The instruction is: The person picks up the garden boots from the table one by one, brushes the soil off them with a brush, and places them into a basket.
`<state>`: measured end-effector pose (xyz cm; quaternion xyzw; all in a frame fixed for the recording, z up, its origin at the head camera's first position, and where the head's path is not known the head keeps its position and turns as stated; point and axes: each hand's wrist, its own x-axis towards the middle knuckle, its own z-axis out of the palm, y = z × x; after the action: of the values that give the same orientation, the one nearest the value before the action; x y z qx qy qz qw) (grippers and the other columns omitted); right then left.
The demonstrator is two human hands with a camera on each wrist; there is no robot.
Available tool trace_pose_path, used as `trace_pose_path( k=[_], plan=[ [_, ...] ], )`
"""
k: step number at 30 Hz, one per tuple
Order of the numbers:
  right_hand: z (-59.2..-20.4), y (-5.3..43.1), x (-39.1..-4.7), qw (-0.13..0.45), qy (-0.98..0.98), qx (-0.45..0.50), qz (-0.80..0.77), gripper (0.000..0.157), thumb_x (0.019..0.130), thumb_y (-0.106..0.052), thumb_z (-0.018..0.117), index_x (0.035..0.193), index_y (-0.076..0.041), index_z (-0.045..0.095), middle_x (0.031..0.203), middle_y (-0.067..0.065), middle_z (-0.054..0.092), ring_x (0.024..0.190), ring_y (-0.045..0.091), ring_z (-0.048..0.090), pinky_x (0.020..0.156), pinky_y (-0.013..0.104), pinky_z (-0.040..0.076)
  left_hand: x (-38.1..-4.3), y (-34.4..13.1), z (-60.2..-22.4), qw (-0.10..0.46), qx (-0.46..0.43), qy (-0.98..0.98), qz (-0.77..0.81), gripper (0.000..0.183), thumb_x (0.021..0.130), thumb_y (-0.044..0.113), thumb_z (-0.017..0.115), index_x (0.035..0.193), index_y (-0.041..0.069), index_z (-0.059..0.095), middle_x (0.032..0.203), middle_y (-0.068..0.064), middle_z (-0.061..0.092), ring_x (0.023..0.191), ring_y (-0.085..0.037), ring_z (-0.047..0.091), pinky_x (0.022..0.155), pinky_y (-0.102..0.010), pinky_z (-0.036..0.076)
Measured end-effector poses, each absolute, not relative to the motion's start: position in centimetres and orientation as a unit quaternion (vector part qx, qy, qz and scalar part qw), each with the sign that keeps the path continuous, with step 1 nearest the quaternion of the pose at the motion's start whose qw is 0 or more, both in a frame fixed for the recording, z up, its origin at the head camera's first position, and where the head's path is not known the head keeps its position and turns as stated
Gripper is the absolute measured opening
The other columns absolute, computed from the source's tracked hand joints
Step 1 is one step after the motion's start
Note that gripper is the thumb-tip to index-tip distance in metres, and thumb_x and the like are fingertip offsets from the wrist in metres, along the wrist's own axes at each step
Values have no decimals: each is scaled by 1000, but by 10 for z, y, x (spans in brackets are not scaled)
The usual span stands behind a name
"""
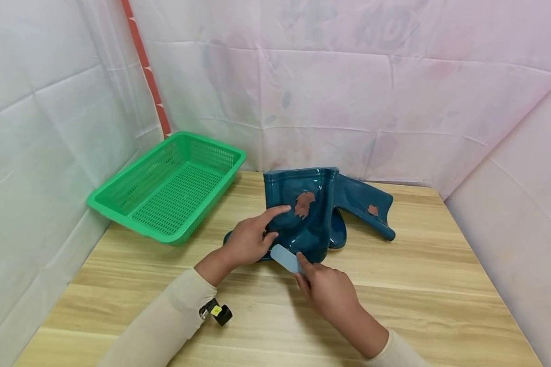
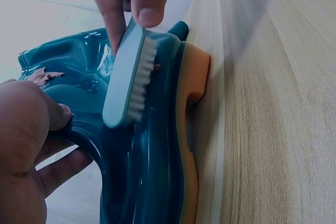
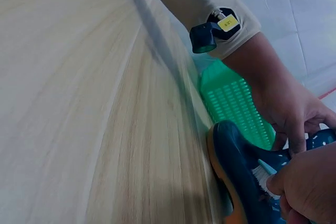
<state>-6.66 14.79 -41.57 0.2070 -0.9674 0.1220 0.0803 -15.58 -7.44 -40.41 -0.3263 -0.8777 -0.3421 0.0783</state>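
A glossy dark teal rubber boot [image 1: 280,191] lies on its side, its orange-tan sole [image 2: 198,72] showing in the left wrist view. My left hand [image 1: 248,240] grips it at the ankle, thumb on the upper side and fingers beneath. A brown, mud-like patch [image 1: 305,204] marks the shaft near the index fingertip. My right hand [image 1: 332,291] holds a pale blue brush [image 1: 284,258] by one end. Its white bristles [image 2: 142,80] are against the boot's foot part. Behind lies a second teal boot [image 1: 358,196] with a smaller brown patch [image 1: 373,210].
A green perforated plastic basket [image 1: 195,227] stands at the back left of the wooden table [image 1: 441,295]. White cloth walls [image 1: 326,102] enclose the back and both sides. A small black camera [image 1: 220,312] is strapped at the left wrist.
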Motion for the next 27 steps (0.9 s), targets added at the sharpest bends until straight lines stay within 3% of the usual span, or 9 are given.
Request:
trace_pose_path(
  k=[5,10,17,21,27],
  plan=[
    [-413,157,-58,75,-969,199,127,47,94,-29,77,136,-11,68,79,1,71,60,9,61,51,26,47,-156,-74,-404,79,-330,-877,-341,71,98,6,69,157,28,38,59,8,42,49,-6,43,49,-27,39],
    [-413,161,-55,87,-964,210,137,47,95,-31,76,136,-10,68,87,3,75,64,9,63,55,27,50,-157,-74,-404,82,-333,-876,-340,71,98,6,70,157,28,39,59,8,43,48,-5,43,48,-27,40],
    [-410,157,-63,134,-953,217,162,47,95,-28,76,137,-7,67,69,-5,63,55,5,52,47,23,39,-156,-74,-404,77,-327,-876,-345,71,98,4,69,158,29,38,59,8,44,48,-5,43,47,-27,39],
    [-413,154,-67,106,-961,204,155,47,96,-28,75,137,-7,67,63,-7,55,54,5,48,47,24,38,-156,-74,-405,84,-327,-878,-341,70,98,4,69,157,27,40,60,9,43,48,-5,43,47,-27,39],
    [-418,157,-59,67,-967,196,151,46,95,-28,76,136,-9,68,85,4,74,69,11,66,57,29,52,-155,-73,-405,93,-327,-880,-331,70,98,6,70,157,28,40,61,9,43,49,-4,43,48,-27,40]
  ],
)
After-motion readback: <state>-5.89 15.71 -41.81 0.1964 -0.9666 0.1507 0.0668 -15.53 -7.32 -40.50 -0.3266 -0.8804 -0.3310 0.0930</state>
